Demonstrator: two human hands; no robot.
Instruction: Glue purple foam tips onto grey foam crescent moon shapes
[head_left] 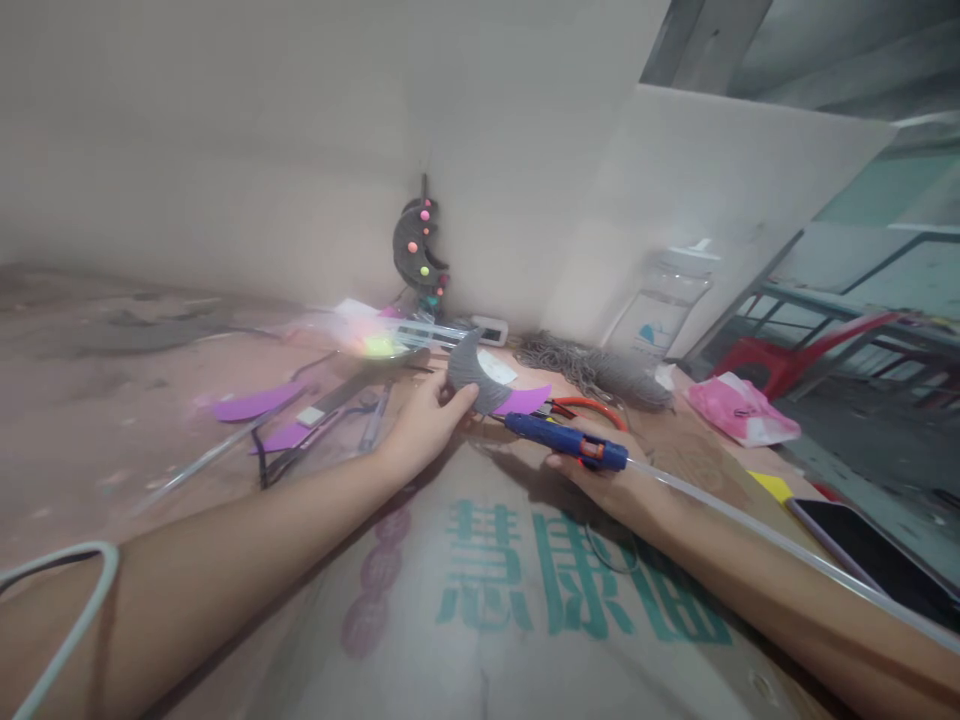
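My left hand [424,425] pinches a grey crescent-shaped piece [471,372], wrapped in grey yarn, and holds it tilted just above the cardboard sheet [525,600]. My right hand [600,480] grips a blue hot glue gun [566,440] with a clear glue stick [750,515] sticking out behind it; its nozzle points left at the lower edge of the crescent. A purple crescent cutout [523,400] lies right behind the nozzle.
A finished grey crescent with coloured pompoms [418,250] leans in the wall corner. Grey yarn [600,372], orange-handled pliers [589,407], a plastic bottle [664,305], a pink packet [739,408] and a phone [877,560] lie to the right. More purple cutouts [255,405] lie left.
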